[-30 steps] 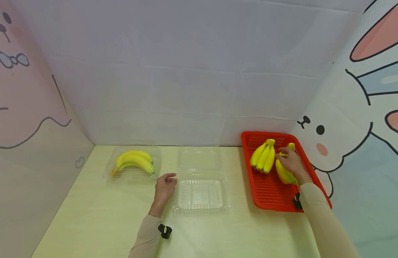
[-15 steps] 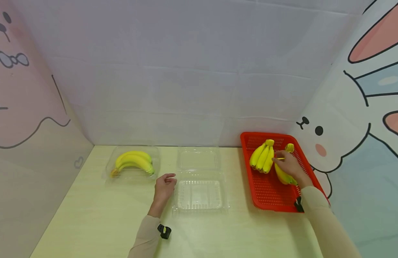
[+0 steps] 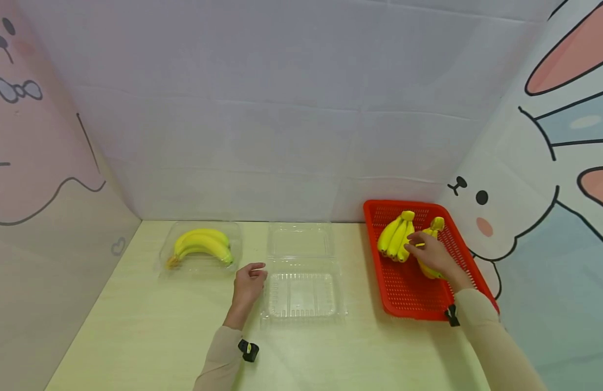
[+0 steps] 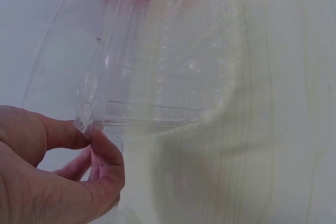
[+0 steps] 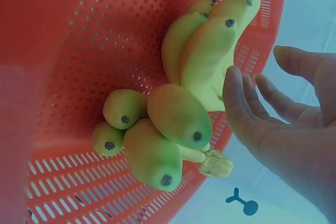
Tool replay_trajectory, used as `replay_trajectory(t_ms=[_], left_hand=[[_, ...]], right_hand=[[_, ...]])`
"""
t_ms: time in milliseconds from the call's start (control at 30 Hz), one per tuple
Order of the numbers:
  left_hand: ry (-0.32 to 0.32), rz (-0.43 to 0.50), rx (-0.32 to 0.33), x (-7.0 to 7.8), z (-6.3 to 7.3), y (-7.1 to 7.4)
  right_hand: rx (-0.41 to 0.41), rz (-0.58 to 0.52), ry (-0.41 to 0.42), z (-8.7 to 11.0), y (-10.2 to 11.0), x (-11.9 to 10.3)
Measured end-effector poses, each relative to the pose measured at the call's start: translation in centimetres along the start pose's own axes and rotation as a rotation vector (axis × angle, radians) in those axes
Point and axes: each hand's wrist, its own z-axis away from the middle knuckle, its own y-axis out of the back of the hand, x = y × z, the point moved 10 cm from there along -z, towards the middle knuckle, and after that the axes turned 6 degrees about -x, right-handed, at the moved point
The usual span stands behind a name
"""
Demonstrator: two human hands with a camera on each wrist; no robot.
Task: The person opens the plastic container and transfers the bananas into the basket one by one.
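Note:
My left hand point(image 3: 249, 285) is at the left edge of a clear plastic clamshell box point(image 3: 301, 296), whose lid lies folded back. In the left wrist view, thumb and forefinger pinch the box's thin rim point(image 4: 92, 124). My right hand point(image 3: 432, 254) is over the red basket point(image 3: 394, 312), fingers apart and holding nothing. Two bunches of yellow bananas lie in this basket. My right fingertips reach beside the left bunch point(image 3: 395, 236); the right bunch point(image 3: 431, 271) is partly hidden under the hand. In the right wrist view, green-tipped bananas point(image 5: 157, 166) lie below the fingers.
Another clear plastic box point(image 3: 167, 244) with a bunch of bananas point(image 3: 203, 244) in it stands at the back left of the pale wooden table point(image 3: 150, 336). A white cloth wall point(image 3: 233, 136) rises behind, and printed cartoon walls flank both sides.
My right hand has moved a little left, from over the right banana bunch toward the left one. The left hand has stayed at the box's edge.

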Motion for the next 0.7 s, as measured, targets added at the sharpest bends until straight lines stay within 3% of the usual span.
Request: replay_trajectory(t_ms=[367,700], left_hand=[[0.0,0.0,-0.001,-0.1,-0.2,0.0],[0.015,-0.023,-0.002,-0.3,-0.2,0.0]], right_hand=[[-0.001,-0.042,0.079,0.9,-0.8,-1.2],[-0.042,-0.103,0.082,1.8,-2.0,-1.8]])
